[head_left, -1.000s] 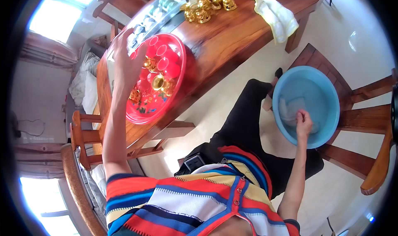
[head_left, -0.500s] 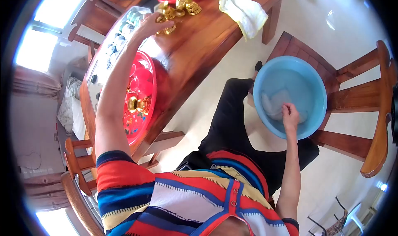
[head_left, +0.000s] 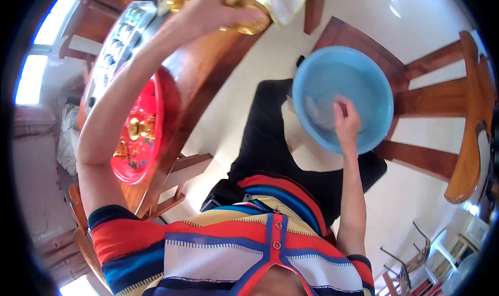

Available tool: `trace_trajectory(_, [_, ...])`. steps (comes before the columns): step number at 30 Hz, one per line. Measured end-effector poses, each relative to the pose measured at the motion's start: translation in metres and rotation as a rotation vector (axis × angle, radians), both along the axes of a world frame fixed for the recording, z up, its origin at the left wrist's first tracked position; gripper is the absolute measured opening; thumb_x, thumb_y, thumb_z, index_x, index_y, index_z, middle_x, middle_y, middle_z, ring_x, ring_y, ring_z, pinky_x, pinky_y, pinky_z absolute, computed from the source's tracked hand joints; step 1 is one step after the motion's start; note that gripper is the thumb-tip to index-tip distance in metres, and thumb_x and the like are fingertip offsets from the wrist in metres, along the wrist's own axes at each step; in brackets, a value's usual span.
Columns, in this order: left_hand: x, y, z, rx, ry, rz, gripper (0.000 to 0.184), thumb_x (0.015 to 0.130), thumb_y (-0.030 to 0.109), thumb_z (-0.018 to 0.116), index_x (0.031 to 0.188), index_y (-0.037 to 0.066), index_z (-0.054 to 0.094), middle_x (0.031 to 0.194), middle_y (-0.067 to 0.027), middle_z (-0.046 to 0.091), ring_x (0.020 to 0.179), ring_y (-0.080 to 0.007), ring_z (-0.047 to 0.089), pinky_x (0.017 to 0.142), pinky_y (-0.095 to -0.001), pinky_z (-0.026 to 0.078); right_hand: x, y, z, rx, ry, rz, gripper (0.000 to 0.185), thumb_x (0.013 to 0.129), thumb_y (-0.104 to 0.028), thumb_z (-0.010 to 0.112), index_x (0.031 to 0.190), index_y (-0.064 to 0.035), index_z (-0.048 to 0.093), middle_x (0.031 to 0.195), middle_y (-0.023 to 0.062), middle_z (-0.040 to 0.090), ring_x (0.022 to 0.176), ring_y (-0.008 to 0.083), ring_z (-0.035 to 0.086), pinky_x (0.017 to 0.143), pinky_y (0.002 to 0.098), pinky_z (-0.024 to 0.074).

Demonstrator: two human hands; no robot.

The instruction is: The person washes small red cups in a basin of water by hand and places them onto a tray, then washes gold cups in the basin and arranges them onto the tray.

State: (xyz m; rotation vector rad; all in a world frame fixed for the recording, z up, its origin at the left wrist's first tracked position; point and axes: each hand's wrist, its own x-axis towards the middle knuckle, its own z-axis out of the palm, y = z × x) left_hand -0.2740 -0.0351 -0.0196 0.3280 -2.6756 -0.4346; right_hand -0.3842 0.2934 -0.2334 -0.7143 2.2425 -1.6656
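My left hand (head_left: 215, 7) is at the top of the view, fingers wrapped round a shiny gold cup (head_left: 248, 16) beside a white cloth with a yellow edge (head_left: 283, 1). Other gold pieces (head_left: 174, 2) stand just left of it on the table. Over the blue basin of water (head_left: 384, 101), my right hand (head_left: 345, 116) has its fingertips drawn together; whether they pinch anything cannot be made out. A pale cloth (head_left: 319, 112) lies under the water near those fingers. Gold cups (head_left: 140, 128) and red cups sit in the red tray (head_left: 136, 176).
The basin rests on a wooden chair (head_left: 436, 103) at the right. The wooden table (head_left: 208, 62) runs diagonally on the left, with a clear plastic box (head_left: 125, 33) holding small items. A rack and chair frames (head_left: 416, 259) stand at the lower right.
My left hand has gone from above the red tray to the gold pieces and now lifts one near the cloth. My right hand stays over the basin. The view has shifted.
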Motion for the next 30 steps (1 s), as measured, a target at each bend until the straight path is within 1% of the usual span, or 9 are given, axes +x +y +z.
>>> trace_trajectory(2, [-0.037,0.067,-0.001,0.017,-0.300,-0.073,0.060,0.068,0.050,0.075,0.097,-0.002,0.064,0.094,-0.0176,0.062,0.086,-0.0235,0.061,0.073,-0.0339,0.050,-0.002,-0.006,0.023,-0.175,0.054,0.030,0.028,0.083,-0.013,0.063,0.109,-0.0027,0.058,0.094,0.0092,0.061,0.086,0.0196,0.058,0.079,0.0312,0.0455])
trace_trajectory(7, [-0.103,0.153,-0.110,-0.005,-0.269,-0.170,0.061,0.069,0.052,0.073,0.099,0.001,0.064,0.085,-0.0125,0.063,0.075,-0.0203,0.062,0.062,-0.0282,0.052,-0.014,0.005,0.059,-0.082,0.356,0.037,0.042,0.080,-0.013,0.066,0.118,-0.0040,0.051,0.107,0.0101,0.057,0.090,0.0206,0.056,0.082,0.0339,0.0448])
trace_trajectory(9, [-0.124,0.161,-0.138,0.968,-0.553,-0.192,0.062,0.072,0.056,0.070,0.100,0.001,0.061,0.095,-0.0114,0.062,0.086,-0.0177,0.061,0.068,-0.0301,0.051,-0.021,0.016,0.041,-0.026,0.367,-0.026,0.045,0.080,-0.013,0.067,0.120,-0.0044,0.049,0.110,0.0106,0.056,0.090,0.0211,0.056,0.081,0.0351,0.0450])
trace_trajectory(11, [-0.132,0.169,-0.166,0.994,-0.612,-0.194,0.061,0.074,0.056,0.069,0.101,0.002,0.060,0.099,-0.0109,0.060,0.091,-0.0171,0.059,0.072,-0.0312,0.050,-0.031,0.027,0.027,-0.071,0.088,-0.001,0.047,0.079,-0.013,0.068,0.120,-0.0036,0.049,0.109,0.0118,0.057,0.090,0.0210,0.057,0.079,0.0341,0.0460])
trace_trajectory(15, [-0.133,0.181,-0.181,1.291,-0.613,-0.164,0.061,0.076,0.052,0.068,0.108,0.001,0.056,0.109,-0.0119,0.057,0.102,-0.0189,0.055,0.083,-0.0363,0.047,-0.043,0.029,0.014,-0.040,0.050,-0.063,0.046,0.078,-0.013,0.069,0.118,-0.0025,0.049,0.106,0.0113,0.058,0.091,0.0199,0.057,0.077,0.0317,0.0468])
trace_trajectory(19, [-0.136,0.167,-0.200,1.257,-0.524,-0.077,0.062,0.075,0.042,0.071,0.118,0.001,0.053,0.111,-0.0127,0.055,0.104,-0.0228,0.054,0.087,-0.0365,0.045,-0.061,0.025,-0.010,0.029,-0.068,-0.019,0.042,0.077,-0.015,0.071,0.112,-0.0019,0.051,0.105,0.0115,0.057,0.087,0.0204,0.058,0.075,0.0310,0.0475])
trace_trajectory(21, [-0.140,0.156,-0.224,0.642,-0.575,0.021,0.065,0.073,0.025,0.071,0.128,0.002,0.046,0.113,-0.0172,0.052,0.107,-0.0315,0.053,0.090,-0.0387,0.044,-0.067,0.021,-0.023,0.243,0.166,-0.132,0.042,0.076,-0.017,0.070,0.111,-0.0023,0.051,0.104,0.0127,0.056,0.089,0.0251,0.057,0.076,0.0367,0.0464])
trace_trajectory(24, [-0.144,0.157,-0.252,0.440,-0.475,-0.060,0.063,0.071,0.010,0.066,0.129,0.005,0.043,0.121,-0.0259,0.040,0.102,-0.0423,0.051,0.091,-0.0453,0.043,-0.074,0.011,-0.037,0.584,0.445,-0.173,0.038,0.075,-0.020,0.069,0.107,-0.0054,0.055,0.103,0.0137,0.055,0.092,0.0294,0.054,0.078,0.0433,0.0414])
trace_trajectory(30, [-0.153,0.181,-0.260,0.354,-0.201,0.072,0.053,0.076,0.011,0.066,0.121,0.002,0.040,0.112,-0.0237,0.046,0.101,-0.0407,0.052,0.085,-0.0450,0.045,-0.074,-0.006,-0.063,0.842,0.763,-0.070,0.024,0.077,-0.012,0.058,0.101,-0.0085,0.060,0.098,0.0137,0.053,0.096,0.0294,0.048,0.085,0.0449,0.0310])
